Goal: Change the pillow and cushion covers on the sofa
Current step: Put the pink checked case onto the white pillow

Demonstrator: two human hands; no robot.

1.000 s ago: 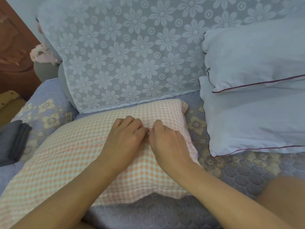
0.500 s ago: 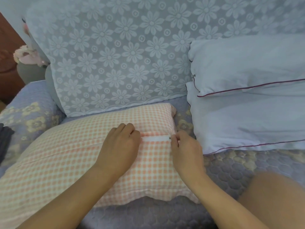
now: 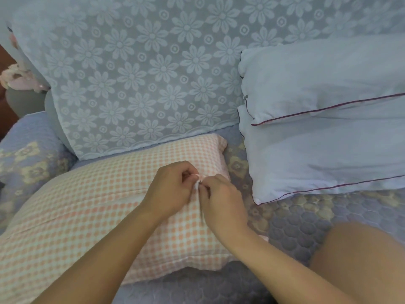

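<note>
Half a second ago the two hands sat apart along the cover's opening, with a strip of white showing between them; now the right hand point(image 3: 221, 201) has come back in against the left hand point(image 3: 169, 190), and the white strip is closed up to a small bunch of cloth between the fingertips. Both grips are clamped on that bunch: the left grip pinches the fabric with curled fingers, the right grip pinches it from the other side, knuckles almost touching. Whether a zip puller sits in the right grip cannot be told.

The checked pillow point(image 3: 87, 216), orange and white, lies flat on the sofa seat point(image 3: 295, 224) directly under both grips, stretching away to the left of them and toward the person; its far right corner lies just beyond the grips. Behind the grips hangs the lace flower throw point(image 3: 135, 73) over the sofa back. To the right of the right grip, two white pillows point(image 3: 328, 128) with dark piping are stacked, the lower one just beside the checked pillow's corner.
</note>
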